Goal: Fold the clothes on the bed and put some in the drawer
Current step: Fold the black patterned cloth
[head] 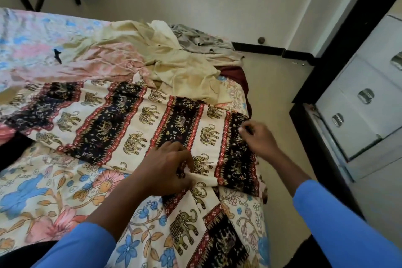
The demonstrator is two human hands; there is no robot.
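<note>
An elephant-print cloth (121,122) in cream, black and red lies spread across the bed (39,191), with one end hanging toward me over the front edge. My left hand (167,167) pinches a bunched fold of it near the bed's front. My right hand (258,137) grips the cloth's right edge near the bed's corner. Behind it lie a cream garment (174,59), a pink garment (91,61) and a grey garment (195,37), all crumpled. The white drawer unit (356,102) stands at the right, its drawers closed.
The bed has a floral sheet in blue, pink and orange. A strip of beige floor (278,93) runs between the bed and the drawer unit. A dark frame (339,45) borders the unit. A wall stands behind the bed.
</note>
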